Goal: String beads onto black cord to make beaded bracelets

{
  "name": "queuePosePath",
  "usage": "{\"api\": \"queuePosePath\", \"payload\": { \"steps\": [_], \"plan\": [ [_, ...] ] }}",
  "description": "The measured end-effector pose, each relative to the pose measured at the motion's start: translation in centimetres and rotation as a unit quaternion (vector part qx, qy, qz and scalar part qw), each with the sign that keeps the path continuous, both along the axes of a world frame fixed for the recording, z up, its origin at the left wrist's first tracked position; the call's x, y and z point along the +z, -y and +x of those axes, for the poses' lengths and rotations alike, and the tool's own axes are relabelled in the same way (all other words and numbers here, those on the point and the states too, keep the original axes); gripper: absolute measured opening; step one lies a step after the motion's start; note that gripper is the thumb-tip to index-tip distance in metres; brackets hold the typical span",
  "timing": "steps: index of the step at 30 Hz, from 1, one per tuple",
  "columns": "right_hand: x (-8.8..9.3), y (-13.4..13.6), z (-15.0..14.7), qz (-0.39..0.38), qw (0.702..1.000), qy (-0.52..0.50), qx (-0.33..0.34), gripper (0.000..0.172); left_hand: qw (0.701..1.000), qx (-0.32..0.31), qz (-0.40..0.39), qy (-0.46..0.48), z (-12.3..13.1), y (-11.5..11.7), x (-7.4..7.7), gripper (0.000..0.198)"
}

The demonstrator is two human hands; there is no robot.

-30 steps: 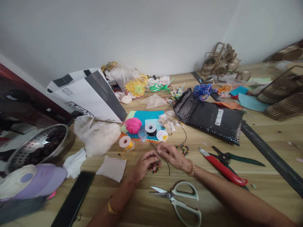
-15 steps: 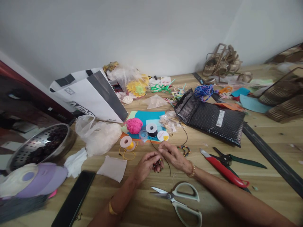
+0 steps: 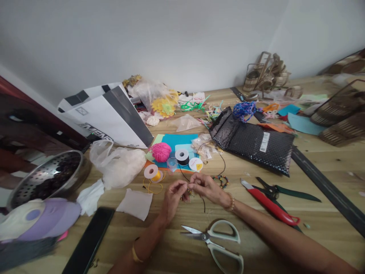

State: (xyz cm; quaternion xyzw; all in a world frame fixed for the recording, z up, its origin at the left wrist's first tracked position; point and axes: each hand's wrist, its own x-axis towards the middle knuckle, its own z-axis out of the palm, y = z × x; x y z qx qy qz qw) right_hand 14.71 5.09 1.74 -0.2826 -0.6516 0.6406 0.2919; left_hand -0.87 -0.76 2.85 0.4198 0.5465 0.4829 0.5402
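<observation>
My left hand (image 3: 173,199) is closed, fingers pinched, with a string of small dark and coloured beads (image 3: 186,196) hanging partly hidden in it. Fingertip to fingertip with it, my right hand (image 3: 207,188) pinches a black cord (image 3: 204,205), whose loose end dangles below the palm. The exact pinch point is too small to make out. Just beyond the right hand lies a loop of multicoloured beads (image 3: 224,182) on black cord. A spool of black cord (image 3: 182,156) stands behind the hands. White-handled scissors (image 3: 203,236) lie with blades apart nearer to me.
Left are a yellow thread spool (image 3: 152,173), pink yarn ball (image 3: 161,152), white packet (image 3: 135,203), phone (image 3: 88,239) and metal colander (image 3: 76,167). A black bubble mailer (image 3: 251,142), red-handled knife (image 3: 270,203) and green-handled pruners (image 3: 296,193) lie right. A paper bag (image 3: 105,114) stands behind.
My left hand has risen slightly, and its fingertips now meet those of my right hand. The beads in the left hand are more covered. A blurred limb shows beside the colander at far left.
</observation>
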Motion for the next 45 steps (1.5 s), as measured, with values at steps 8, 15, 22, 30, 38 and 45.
{"api": "queuePosePath", "payload": {
  "steps": [8, 15, 22, 30, 38, 45],
  "plan": [
    [0.2, -0.3, 0.1, -0.061, 0.996, -0.012, 0.058, 0.038, 0.986, 0.059, 0.117, -0.106, 0.2, -0.2, 0.9, 0.016],
    [-0.1, -0.5, 0.3, -0.064, 0.995, -0.004, 0.071, 0.033, 0.965, 0.067, 0.17, -0.188, -0.1, -0.2, 0.6, 0.016],
    [-0.3, -0.5, 0.5, -0.035, 0.997, 0.02, 0.069, 0.031, 0.957, 0.065, 0.165, -0.228, -0.4, -0.2, 0.0, 0.017],
    [-0.4, -0.7, 0.8, 0.001, 0.995, 0.056, 0.081, 0.031, 0.972, 0.079, 0.132, -0.179, -0.7, -0.5, -0.4, 0.021],
    [0.1, -1.0, 1.0, 0.151, 0.984, 0.066, 0.06, 0.023, 0.983, 0.016, 0.124, -0.131, -0.8, -0.5, -0.2, 0.02],
    [1.5, -0.6, 1.0, 0.016, 0.996, 0.055, 0.075, 0.026, 0.983, -0.019, 0.112, -0.145, -0.8, -0.5, 0.6, 0.019]
  ]
}}
